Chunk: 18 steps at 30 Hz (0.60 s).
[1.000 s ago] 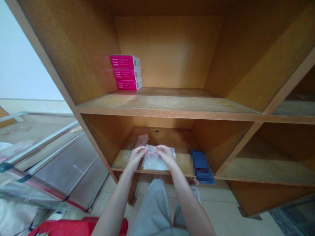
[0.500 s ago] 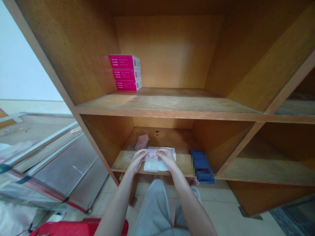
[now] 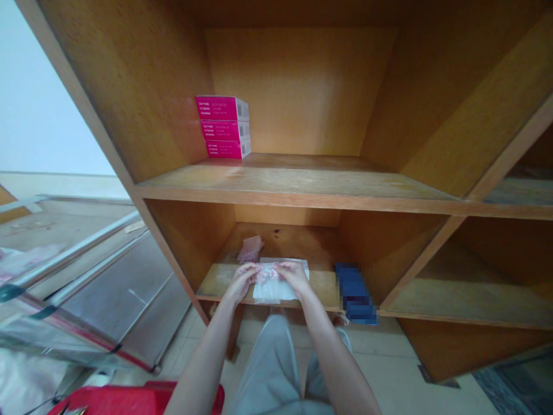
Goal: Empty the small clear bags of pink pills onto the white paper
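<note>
My left hand [image 3: 245,279] and my right hand [image 3: 294,276] are over the lower shelf, their fingertips pinching the two sides of a clear plastic bag [image 3: 268,282] with pinkish marks near its top. The bag hangs down towards me between the hands. Under it lies a white sheet [image 3: 305,268], partly covered by the bag and my right hand. Just beyond my left hand rests a small pile of pinkish clear packets [image 3: 250,248]. What the packets contain is too small to make out.
Three stacked pink boxes [image 3: 223,127] stand on the upper shelf [image 3: 311,178]. A blurred dark blue object [image 3: 355,291] lies at the lower shelf's right, overhanging its edge. Left of the cabinet is a metal-framed glass case [image 3: 129,294]. A red container [image 3: 116,397] sits at lower left.
The clear bag has shifted slightly between my fingers, its lower end hanging a little nearer to me. Both hands stay in nearly the same place.
</note>
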{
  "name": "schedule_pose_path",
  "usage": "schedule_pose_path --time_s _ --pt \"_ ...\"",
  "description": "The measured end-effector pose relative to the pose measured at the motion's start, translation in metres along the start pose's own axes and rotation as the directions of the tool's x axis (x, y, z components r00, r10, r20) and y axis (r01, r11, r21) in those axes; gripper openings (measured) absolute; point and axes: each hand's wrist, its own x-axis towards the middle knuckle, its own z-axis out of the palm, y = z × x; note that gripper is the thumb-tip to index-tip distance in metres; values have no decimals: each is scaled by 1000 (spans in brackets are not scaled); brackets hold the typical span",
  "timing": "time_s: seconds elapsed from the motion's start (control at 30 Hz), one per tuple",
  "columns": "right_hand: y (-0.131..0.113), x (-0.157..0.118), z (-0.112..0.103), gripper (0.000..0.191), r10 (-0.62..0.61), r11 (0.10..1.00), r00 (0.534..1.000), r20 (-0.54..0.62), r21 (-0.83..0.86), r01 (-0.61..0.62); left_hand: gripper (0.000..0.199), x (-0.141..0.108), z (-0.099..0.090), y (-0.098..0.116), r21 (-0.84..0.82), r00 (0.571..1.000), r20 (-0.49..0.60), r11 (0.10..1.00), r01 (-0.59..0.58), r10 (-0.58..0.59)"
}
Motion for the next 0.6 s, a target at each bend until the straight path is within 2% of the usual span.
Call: schedule_pose_path --time_s 0.1,0.37,0.6 --pt "-1 -1 4 21 1 1000 1000 -16 -3 -1 20 -1 2 1 2 1000 -1 1000 -13 13" --pt "-2 -3 14 17 -10 1000 998 -66 -8 9 16 -1 0 -2 113 995 81 992 -61 52" --pt "5 -2 19 15 -15 997 998 -53 75 19 20 -2 0 -1 152 995 86 987 -57 44"
